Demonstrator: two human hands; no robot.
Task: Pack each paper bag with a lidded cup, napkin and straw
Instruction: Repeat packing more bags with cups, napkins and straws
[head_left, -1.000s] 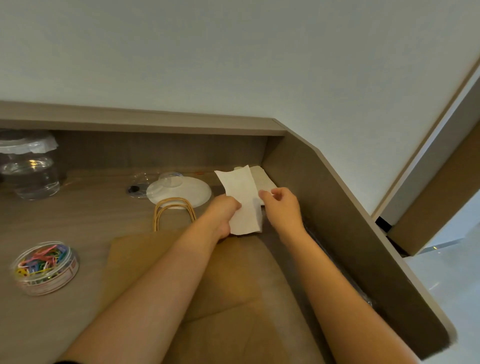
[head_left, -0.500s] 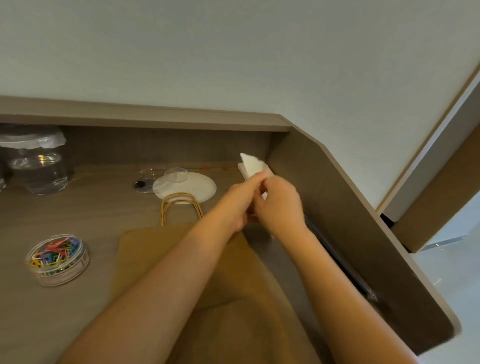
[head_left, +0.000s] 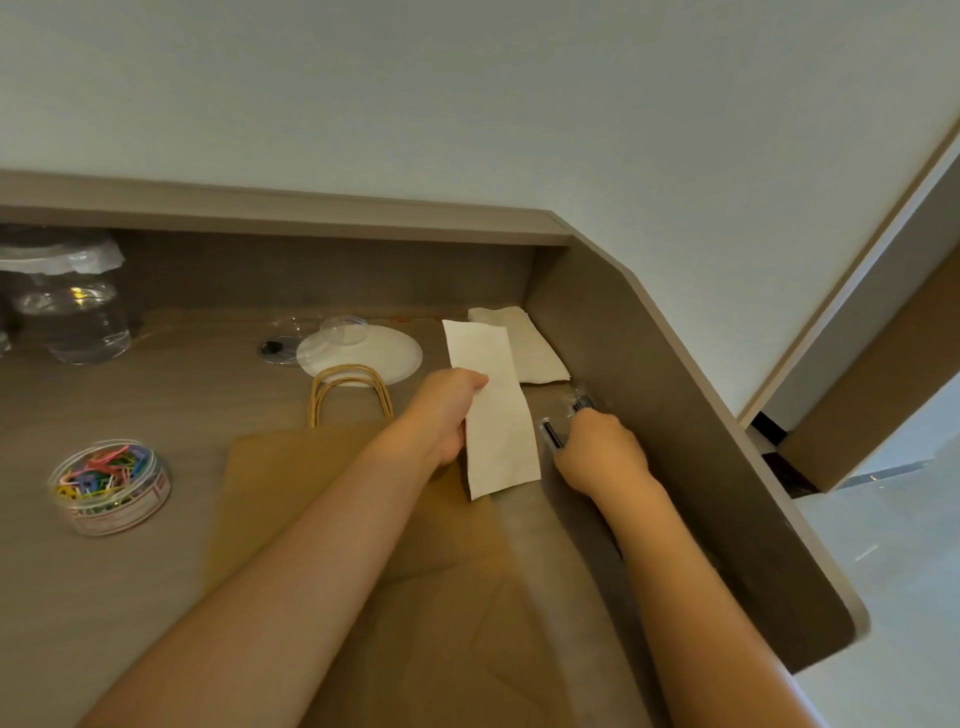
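While pinched, napkin (head_left: 500, 410) in left hand (head_left: 445, 415)

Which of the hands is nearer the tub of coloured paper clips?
Left. The left hand holds a napkin right of the tub; the right hand is further right, at the wrapped straws.

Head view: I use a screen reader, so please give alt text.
The left hand holds a white napkin above a flat paper bag, while the right hand reaches wrapped straws by the desk's side wall.
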